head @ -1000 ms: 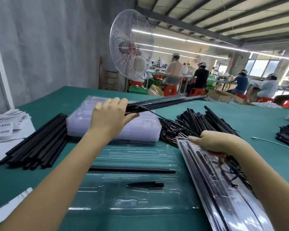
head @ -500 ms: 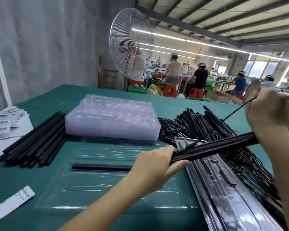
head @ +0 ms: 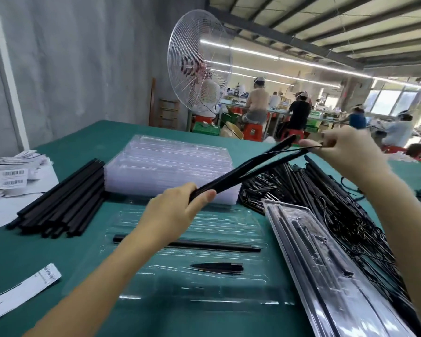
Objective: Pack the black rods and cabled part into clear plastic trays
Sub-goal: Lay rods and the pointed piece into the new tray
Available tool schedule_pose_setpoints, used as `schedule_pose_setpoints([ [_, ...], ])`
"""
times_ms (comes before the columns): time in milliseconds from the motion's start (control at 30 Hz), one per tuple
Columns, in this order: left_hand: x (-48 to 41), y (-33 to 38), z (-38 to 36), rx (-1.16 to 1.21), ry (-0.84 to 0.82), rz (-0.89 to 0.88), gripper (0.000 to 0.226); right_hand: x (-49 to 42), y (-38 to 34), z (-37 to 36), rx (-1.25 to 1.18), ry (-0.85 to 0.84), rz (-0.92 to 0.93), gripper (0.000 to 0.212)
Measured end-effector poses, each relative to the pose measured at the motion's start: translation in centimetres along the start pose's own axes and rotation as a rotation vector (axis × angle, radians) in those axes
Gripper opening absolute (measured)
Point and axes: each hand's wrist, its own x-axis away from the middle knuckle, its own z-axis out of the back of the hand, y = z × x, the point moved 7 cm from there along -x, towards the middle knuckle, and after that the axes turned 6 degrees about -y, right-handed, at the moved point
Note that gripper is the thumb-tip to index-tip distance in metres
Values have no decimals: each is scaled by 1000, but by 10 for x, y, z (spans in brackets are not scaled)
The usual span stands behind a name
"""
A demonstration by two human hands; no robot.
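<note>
My left hand (head: 178, 207) grips the near end of a long black cabled part (head: 241, 166) held in the air above the table. My right hand (head: 345, 152) pinches its thin cable at the far end, pulled taut alongside the bar. Below lies an open clear plastic tray (head: 204, 283) holding one black rod (head: 212, 245) and a short black pointed piece (head: 219, 266). A filled clear tray (head: 331, 271) lies slanted on the right. Loose black rods (head: 61, 203) are piled at the left.
A stack of empty clear trays (head: 165, 166) stands behind the open one. A heap of black cabled parts (head: 326, 190) fills the right side. Barcode labels (head: 12, 176) and a paper strip (head: 22, 290) lie at the left on the green table. A fan (head: 199, 64) stands beyond.
Both hands have risen with the cabled part. My left hand moved up and away from the open tray, and my right hand now draws the cable along the bar.
</note>
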Motion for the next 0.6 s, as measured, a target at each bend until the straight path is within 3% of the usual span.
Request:
schedule_pose_setpoints([
  [100,-1,-18,18,134,70,52,61,6,25,-29,-211,-258,-127,52],
  [267,-6,-36,60,147,209,102,69,66,32,-107,-483,-1153,-172,32],
  [367,-5,-50,76,43,241,157,73,87,37,-112,-671,-1433,-236,16],
  [467,2,-68,87,-167,213,229,69,83,63,-103,-556,-1337,-386,35],
  [600,7,-80,61,-541,-60,221,64,46,92,-62,-153,-830,-481,39],
])
